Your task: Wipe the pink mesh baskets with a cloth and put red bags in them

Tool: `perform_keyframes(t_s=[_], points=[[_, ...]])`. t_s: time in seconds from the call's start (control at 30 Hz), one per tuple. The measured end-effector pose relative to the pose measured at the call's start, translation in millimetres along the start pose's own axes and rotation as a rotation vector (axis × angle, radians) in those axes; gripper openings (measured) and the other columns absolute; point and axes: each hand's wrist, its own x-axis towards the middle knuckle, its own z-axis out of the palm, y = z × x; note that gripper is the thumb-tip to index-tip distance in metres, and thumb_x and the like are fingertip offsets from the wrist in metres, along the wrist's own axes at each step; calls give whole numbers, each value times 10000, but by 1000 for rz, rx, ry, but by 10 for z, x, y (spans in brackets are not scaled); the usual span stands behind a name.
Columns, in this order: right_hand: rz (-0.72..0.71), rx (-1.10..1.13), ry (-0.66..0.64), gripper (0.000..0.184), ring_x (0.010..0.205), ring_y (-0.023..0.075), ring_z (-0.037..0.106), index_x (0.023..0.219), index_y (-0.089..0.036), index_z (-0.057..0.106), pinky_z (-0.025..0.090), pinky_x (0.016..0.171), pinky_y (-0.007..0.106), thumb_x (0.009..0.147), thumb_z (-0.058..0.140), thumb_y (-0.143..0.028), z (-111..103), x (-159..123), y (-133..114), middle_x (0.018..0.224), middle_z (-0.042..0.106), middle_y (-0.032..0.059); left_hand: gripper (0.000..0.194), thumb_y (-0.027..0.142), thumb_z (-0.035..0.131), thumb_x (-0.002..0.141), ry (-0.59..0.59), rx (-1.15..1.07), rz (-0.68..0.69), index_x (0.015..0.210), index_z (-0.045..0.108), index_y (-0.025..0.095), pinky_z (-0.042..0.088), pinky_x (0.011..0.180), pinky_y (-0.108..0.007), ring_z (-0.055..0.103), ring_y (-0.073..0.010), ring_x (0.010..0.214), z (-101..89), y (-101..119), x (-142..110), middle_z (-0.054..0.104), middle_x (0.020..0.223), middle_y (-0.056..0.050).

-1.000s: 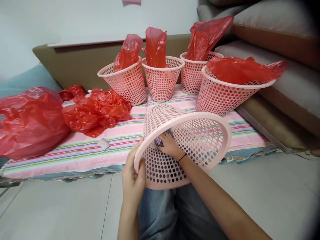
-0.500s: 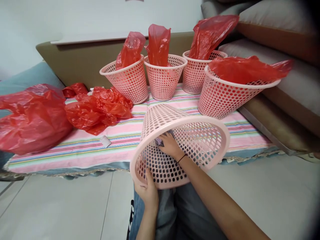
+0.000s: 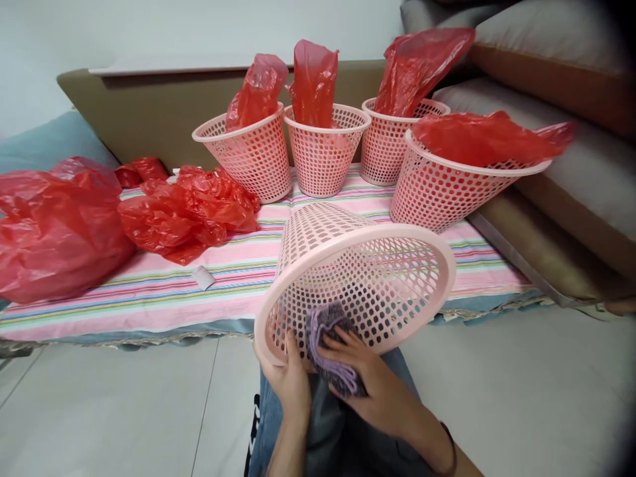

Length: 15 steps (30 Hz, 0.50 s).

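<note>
A pink perforated plastic wastebasket lies tipped on its side, its wide mouth facing me and its base on the striped cloth. My left hand grips the lower left of its rim, thumb inside and fingers hidden beneath. In my right hand is a folded dark grey cloth with purple edging. The cloth lies against the lower rim and inner wall, close to my left thumb. My right fingers are spread over it, pressing it to the plastic.
Several pink baskets holding red plastic bags stand behind on the striped cloth. Crumpled red bags and a bulging red bag lie left, near a small white piece. Stacked cushions rise on the right.
My right hand has drawn back from deep inside the basket to its lower rim, bringing the cloth along. My left hand keeps its hold on the rim. The view has shifted slightly.
</note>
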Motion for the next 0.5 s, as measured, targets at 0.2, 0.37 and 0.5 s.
perform_keyframes(t_s=[0.2,0.37,0.5], points=[[47,515,72,468,1446,296,403,1397,-302,613,284,1221,541,935,665,-351,-71,-521,-171,1477,534,70,562,458,716,861,-60,85,30,1341,594,193,418,1150,-462,582,-302,1299,-50,83,70,639,1356,-135],[-36,553,415,445,1389,258,485,1415,-302,593,327,1216,460,993,583,-441,-468,-126,-167,1457,560,49,494,435,718,865,-124,109,110,1293,664,193,420,1151,-445,594,-296,1286,-64,165,143,658,1350,-115],[-235,-50,498,565,1448,284,392,1485,-186,515,265,1240,484,929,604,-227,-770,674,-38,1518,488,89,462,407,696,879,-191,154,211,1277,680,173,428,1142,-455,612,-303,1257,-39,261,187,681,1307,-129]])
